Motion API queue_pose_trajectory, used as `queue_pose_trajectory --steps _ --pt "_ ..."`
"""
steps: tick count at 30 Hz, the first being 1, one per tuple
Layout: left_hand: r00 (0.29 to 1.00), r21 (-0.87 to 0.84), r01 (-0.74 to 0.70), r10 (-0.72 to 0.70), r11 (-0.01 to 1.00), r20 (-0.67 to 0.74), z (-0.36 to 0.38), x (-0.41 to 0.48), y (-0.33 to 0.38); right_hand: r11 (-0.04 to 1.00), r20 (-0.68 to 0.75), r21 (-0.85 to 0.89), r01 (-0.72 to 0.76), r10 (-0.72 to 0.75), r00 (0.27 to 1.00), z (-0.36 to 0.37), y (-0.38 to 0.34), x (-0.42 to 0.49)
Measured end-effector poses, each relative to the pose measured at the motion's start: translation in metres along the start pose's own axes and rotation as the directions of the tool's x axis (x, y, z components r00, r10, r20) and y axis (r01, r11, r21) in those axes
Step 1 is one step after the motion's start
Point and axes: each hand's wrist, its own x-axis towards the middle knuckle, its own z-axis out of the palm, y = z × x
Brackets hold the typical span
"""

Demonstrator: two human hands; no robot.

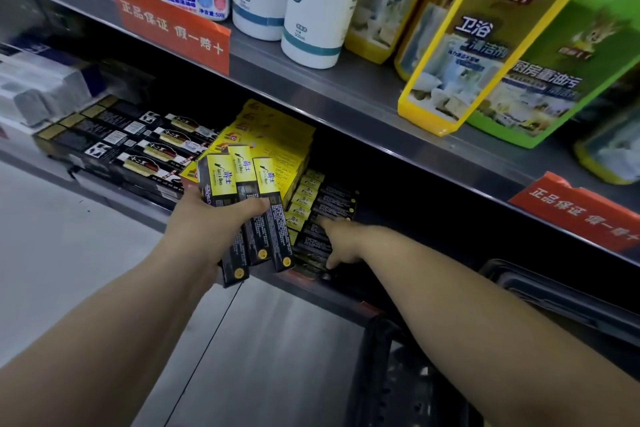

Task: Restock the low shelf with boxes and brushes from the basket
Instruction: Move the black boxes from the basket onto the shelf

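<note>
My left hand (211, 222) grips three fanned yellow-and-black boxes (249, 204) just before the low shelf (346, 300), right hand (343, 241) straight-fingered on the shelved row (327, 206); risk: fan slips apart, outer box drops.

Shop aisle, metal shelves (346, 94) stocked with cleaner bottles (311, 10), orange shelf-edge labels (173, 24)
</note>
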Motion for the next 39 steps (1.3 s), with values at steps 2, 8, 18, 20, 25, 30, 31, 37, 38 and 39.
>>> queue_pose_trajectory --steps 2,8,18,20,25,30,31,37,38,39 --pt "1.000 -0.001 0.005 -0.005 1.000 0.006 0.002 -0.001 0.000 0.999 0.013 -0.015 -0.029 0.029 0.999 -0.003 -0.002 -0.005" --pt "0.999 -0.076 0.036 -0.034 0.996 0.029 0.005 -0.007 0.002 0.817 -0.203 0.575 0.032 0.105 0.974 -0.044 -0.027 -0.049" --pt "0.991 -0.199 0.128 -0.117 0.972 0.067 0.009 -0.009 0.005 0.703 -0.191 0.692 0.164 -0.042 0.981 -0.043 -0.017 -0.079" --pt "0.993 -0.217 0.115 -0.111 0.969 0.029 0.006 -0.008 0.007 0.931 -0.202 0.365 -0.020 0.100 0.974 -0.050 0.000 -0.065" --pt "0.994 -0.243 0.113 -0.111 0.964 0.019 0.006 -0.006 0.006 0.980 -0.154 -0.007 -0.198 0.195 0.969 -0.044 0.013 -0.020" --pt "0.994 -0.242 0.108 -0.107 0.964 0.018 0.011 -0.003 0.004 0.991 -0.129 0.111 -0.075 0.090 0.988 -0.018 0.004 0.013" --pt "0.994 -0.245 0.113 -0.111 0.963 0.023 0.012 -0.002 0.004 0.992 -0.112 0.117 -0.056 0.069 0.991 -0.013 0.003 0.016" --pt "0.991 -0.239 0.135 -0.128 0.962 0.046 0.015 -0.001 0.002 0.997 -0.086 0.011 -0.074 0.074 0.993 -0.029 0.004 -0.001" --pt "0.990 -0.241 0.138 -0.129 0.961 0.054 0.016 -0.002 0.002 0.996 -0.124 0.066 -0.053 0.061 0.990 -0.036 0.001 -0.010" --pt "0.990 -0.242 0.139 -0.128 0.960 0.062 0.017 -0.003 0.002 0.983 -0.147 0.183 0.011 0.017 0.989 -0.043 -0.004 -0.021"
